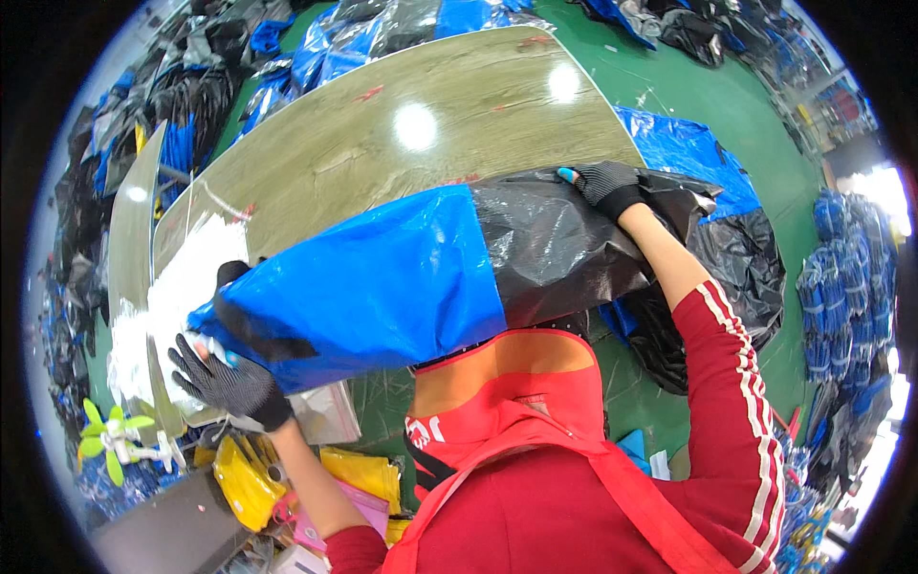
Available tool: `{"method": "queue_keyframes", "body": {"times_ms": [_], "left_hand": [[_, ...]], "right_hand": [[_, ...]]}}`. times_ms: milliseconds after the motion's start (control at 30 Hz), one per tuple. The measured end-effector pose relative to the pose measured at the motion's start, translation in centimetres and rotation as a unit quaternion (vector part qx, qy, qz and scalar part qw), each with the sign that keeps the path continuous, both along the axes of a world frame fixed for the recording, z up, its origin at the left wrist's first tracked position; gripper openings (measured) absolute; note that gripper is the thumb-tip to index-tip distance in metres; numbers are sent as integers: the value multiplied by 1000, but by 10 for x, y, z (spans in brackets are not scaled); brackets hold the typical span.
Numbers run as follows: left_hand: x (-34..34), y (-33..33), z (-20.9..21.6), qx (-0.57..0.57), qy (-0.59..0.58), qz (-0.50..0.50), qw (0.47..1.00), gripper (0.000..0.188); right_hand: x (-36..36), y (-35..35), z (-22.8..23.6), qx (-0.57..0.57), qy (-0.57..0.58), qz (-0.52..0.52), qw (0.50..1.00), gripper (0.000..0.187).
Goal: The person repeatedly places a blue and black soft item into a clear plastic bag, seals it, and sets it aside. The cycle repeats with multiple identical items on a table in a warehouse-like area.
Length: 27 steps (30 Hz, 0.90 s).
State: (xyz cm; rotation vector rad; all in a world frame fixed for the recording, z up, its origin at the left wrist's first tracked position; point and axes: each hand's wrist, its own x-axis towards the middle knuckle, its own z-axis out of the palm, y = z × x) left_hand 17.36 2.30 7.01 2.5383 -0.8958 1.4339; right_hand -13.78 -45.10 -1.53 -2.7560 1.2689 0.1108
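Observation:
A large plastic sheet or bag, blue on the left (382, 277) and black on the right (555, 239), lies across the near side of the worktable and hangs toward my body. My left hand (234, 387), in a dark knit glove with a blue thumb tip, is at the near left end of the blue part. Its fingers spread apart, and the thumb touches the plastic. On the far edge of the black part is my right hand (607, 187), gloved alike, with the thumb on top and the other fingers bent over the edge, partly hidden.
The wood-patterned tabletop (325, 143) curves away beyond the plastic. More blue and black plastic (741, 249) hangs off the right side. Yellow packets (247, 483) and a green-bladed small fan (117, 430) stand lower left. Blue bundles (841, 287) are stacked at the right.

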Motion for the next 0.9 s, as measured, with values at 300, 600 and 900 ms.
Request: {"method": "queue_keyframes", "body": {"times_ms": [300, 600, 900], "left_hand": [[-96, -186, -63, 326, 328, -445, 767, 90], [-138, -239, -43, 146, 265, -509, 806, 84], [-159, -265, -68, 294, 278, -430, 807, 88]], "right_hand": [[-2, 36, 84, 85, -315, 141, 935, 37], [-9, 104, 24, -40, -95, 314, 944, 60], [-95, 31, 66, -119, 13, 42, 992, 47]]}}
